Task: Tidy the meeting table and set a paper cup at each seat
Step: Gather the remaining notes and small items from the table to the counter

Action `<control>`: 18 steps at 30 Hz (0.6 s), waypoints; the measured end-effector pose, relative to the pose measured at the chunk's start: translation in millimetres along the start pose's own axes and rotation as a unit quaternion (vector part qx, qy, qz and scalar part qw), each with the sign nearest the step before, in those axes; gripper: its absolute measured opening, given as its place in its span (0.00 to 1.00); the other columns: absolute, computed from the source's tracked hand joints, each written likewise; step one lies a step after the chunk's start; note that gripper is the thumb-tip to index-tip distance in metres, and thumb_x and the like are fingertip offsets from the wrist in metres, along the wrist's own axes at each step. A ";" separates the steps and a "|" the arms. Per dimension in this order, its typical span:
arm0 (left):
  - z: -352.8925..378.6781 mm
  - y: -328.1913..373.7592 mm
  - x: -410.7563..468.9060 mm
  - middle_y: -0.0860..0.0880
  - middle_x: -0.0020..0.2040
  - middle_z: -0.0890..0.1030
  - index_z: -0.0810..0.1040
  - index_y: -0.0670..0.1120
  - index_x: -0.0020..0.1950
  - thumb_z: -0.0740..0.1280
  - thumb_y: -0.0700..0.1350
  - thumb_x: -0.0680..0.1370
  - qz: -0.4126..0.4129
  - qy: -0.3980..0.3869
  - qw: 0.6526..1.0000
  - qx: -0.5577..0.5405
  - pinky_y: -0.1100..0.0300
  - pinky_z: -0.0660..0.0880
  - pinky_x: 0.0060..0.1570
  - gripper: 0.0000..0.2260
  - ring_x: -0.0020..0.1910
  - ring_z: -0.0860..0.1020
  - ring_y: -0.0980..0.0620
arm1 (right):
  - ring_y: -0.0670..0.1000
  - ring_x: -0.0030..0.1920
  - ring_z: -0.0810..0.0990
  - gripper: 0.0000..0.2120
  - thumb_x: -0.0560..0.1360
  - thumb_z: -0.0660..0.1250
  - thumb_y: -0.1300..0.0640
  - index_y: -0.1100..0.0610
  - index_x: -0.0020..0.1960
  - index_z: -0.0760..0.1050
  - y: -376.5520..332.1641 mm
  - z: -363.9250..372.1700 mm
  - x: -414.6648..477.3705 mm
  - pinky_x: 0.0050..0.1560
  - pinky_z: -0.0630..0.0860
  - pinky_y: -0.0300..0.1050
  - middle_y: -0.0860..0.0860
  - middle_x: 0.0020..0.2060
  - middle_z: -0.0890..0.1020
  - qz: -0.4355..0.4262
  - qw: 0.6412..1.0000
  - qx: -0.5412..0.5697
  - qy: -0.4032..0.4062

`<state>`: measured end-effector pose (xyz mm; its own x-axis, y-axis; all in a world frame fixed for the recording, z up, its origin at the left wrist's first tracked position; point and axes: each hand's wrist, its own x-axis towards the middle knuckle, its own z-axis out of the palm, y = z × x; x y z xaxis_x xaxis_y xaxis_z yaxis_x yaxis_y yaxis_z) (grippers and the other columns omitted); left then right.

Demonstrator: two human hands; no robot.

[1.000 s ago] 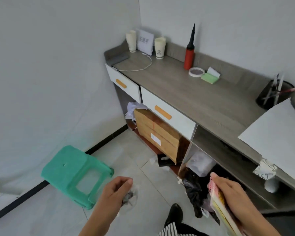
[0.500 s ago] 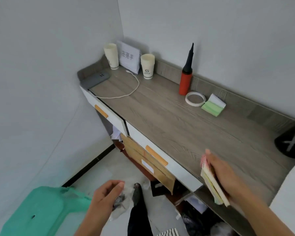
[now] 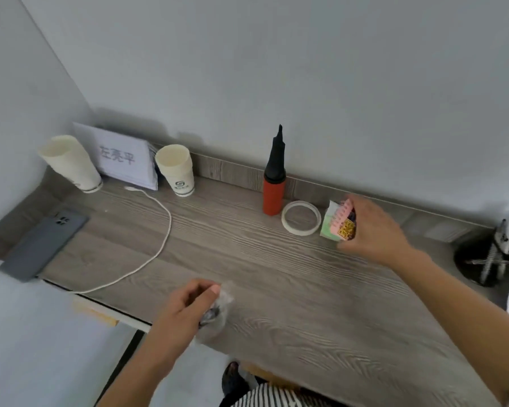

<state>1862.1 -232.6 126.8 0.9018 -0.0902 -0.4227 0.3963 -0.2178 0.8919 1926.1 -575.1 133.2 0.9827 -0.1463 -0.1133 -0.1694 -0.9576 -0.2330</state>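
Note:
Two stacks of cream paper cups stand at the back left of the wooden side desk: a tall stack in the corner and a shorter one beside a white name card. My right hand is shut on a pink-edged stack of sticky notes, held just over the green notes near the back wall. My left hand hovers over the desk's front part, shut on a crumpled clear plastic bag.
A red and black hand pump and a white tape ring stand left of my right hand. A grey phone with a white cable lies at the left end. A black pen holder sits far right.
I have stepped up to the desk. My right hand carried the sticky notes forward to the back of the desk by the green notes. My left hand rose over the desk's front with the bag.

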 end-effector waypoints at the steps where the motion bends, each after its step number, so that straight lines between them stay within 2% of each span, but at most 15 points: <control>1: 0.0 1.7 8.6 0.50 0.37 0.79 0.82 0.51 0.41 0.65 0.42 0.79 0.002 -0.011 1.000 -0.001 0.62 0.71 0.41 0.10 0.38 0.77 0.55 | 0.56 0.64 0.71 0.47 0.62 0.75 0.44 0.54 0.74 0.56 1.6 1.4 14.0 0.64 0.70 0.55 0.55 0.66 0.71 -0.015 0.999 -0.048 -0.006; 4: 6.9 1.5 22.3 0.52 0.34 0.81 0.83 0.51 0.39 0.66 0.41 0.78 0.002 -0.013 1.000 0.008 0.62 0.73 0.40 0.11 0.35 0.78 0.57 | 0.56 0.66 0.68 0.50 0.63 0.72 0.40 0.54 0.77 0.52 5.2 14.7 38.5 0.66 0.67 0.54 0.55 0.67 0.69 -0.069 0.986 -0.148 -0.045; 7: 16.4 -2.6 23.9 0.52 0.31 0.81 0.82 0.46 0.39 0.66 0.37 0.77 -0.013 -0.001 1.000 -0.010 0.69 0.74 0.34 0.10 0.33 0.78 0.59 | 0.55 0.67 0.68 0.50 0.64 0.70 0.44 0.53 0.78 0.48 8.2 29.1 39.3 0.64 0.68 0.53 0.54 0.69 0.67 -0.104 0.977 -0.176 -0.053; 8: 18.3 -4.8 24.7 0.50 0.32 0.81 0.82 0.45 0.39 0.66 0.36 0.77 -0.017 -0.001 1.000 -0.013 0.69 0.74 0.34 0.10 0.33 0.78 0.58 | 0.56 0.67 0.68 0.49 0.64 0.71 0.44 0.53 0.78 0.50 10.5 31.2 37.9 0.64 0.68 0.53 0.53 0.70 0.67 -0.111 0.978 -0.172 -0.032; 10: 20.7 -8.6 28.8 0.47 0.34 0.81 0.83 0.45 0.39 0.67 0.36 0.77 -0.024 -0.002 1.000 -0.006 0.65 0.74 0.38 0.10 0.36 0.78 0.53 | 0.57 0.65 0.71 0.45 0.63 0.73 0.44 0.52 0.75 0.60 17.6 33.3 34.2 0.61 0.71 0.55 0.54 0.67 0.71 -0.122 0.978 -0.162 0.038; 12: 24.0 -10.4 33.7 0.47 0.34 0.81 0.83 0.46 0.38 0.68 0.37 0.77 -0.025 -0.006 1.000 0.005 0.62 0.74 0.40 0.10 0.36 0.78 0.53 | 0.57 0.60 0.74 0.34 0.63 0.75 0.43 0.51 0.67 0.73 27.2 39.1 28.8 0.55 0.74 0.55 0.54 0.62 0.75 -0.126 0.977 -0.145 0.092; 13: 28.1 -8.4 34.8 0.48 0.33 0.80 0.83 0.46 0.38 0.68 0.37 0.77 -0.020 -0.009 1.000 0.005 0.63 0.73 0.39 0.10 0.35 0.77 0.54 | 0.57 0.59 0.75 0.29 0.65 0.74 0.42 0.51 0.64 0.76 31.1 41.9 25.9 0.53 0.76 0.54 0.54 0.60 0.77 -0.120 0.979 -0.140 0.090; 16: 47.2 6.4 36.1 0.50 0.31 0.79 0.81 0.43 0.37 0.66 0.40 0.78 -0.004 -0.023 1.000 -0.002 0.70 0.72 0.35 0.10 0.33 0.77 0.58 | 0.54 0.59 0.74 0.26 0.69 0.69 0.38 0.49 0.63 0.77 34.9 42.9 18.1 0.51 0.78 0.51 0.52 0.59 0.77 -0.076 0.990 -0.110 0.053; 18: 63.1 17.4 39.4 0.49 0.36 0.83 0.82 0.42 0.41 0.61 0.46 0.80 -0.003 -0.032 0.999 -0.005 0.68 0.74 0.39 0.14 0.37 0.80 0.56 | 0.53 0.61 0.73 0.26 0.69 0.69 0.36 0.48 0.62 0.78 30.2 37.4 7.7 0.52 0.77 0.51 0.51 0.61 0.76 -0.032 0.995 -0.063 0.066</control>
<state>1893.6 -301.3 115.5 0.8865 -0.1519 -0.4371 0.4036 -0.2083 0.8909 1925.8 -595.9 89.1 0.9939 -0.1067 0.0271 -0.1031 -0.9885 -0.1110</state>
